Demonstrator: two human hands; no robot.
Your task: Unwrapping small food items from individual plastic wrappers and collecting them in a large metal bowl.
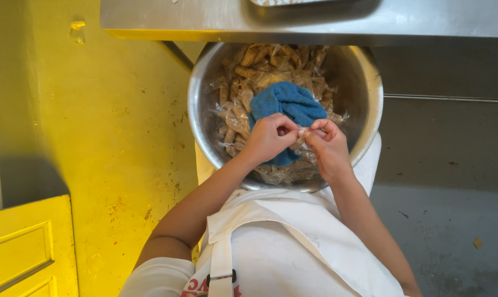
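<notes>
A person in a white apron works over a large steel bowl resting against the lap, seen from a head-worn camera looking straight down. The left hand is curled nearly closed, thumb and forefinger pinched together on a small clear plastic packet held between both hands. The right hand meets it from 3 o'clock, its fingers likewise bent in tight and pinching the other end of the same packet, so the two sets of fingertips touch just above the middle of the bowl. What the packet contains cannot be told, as the fingers cover most of it.

Directly under and behind the hands, toward 12 o'clock, lies a crumpled blue cloth, spread over the bowl's contents. Around the cloth, filling the bowl from 9 o'clock round to 1 o'clock and again at 6 o'clock beneath the wrists, are heaped clear bags of brown fried snack pieces. A steel desk runs across the top of the frame at 12 o'clock, its edge overhanging the far rim of the bowl. A yellow wall fills the 9 o'clock side, and a grey floor lies at 4 o'clock.
</notes>
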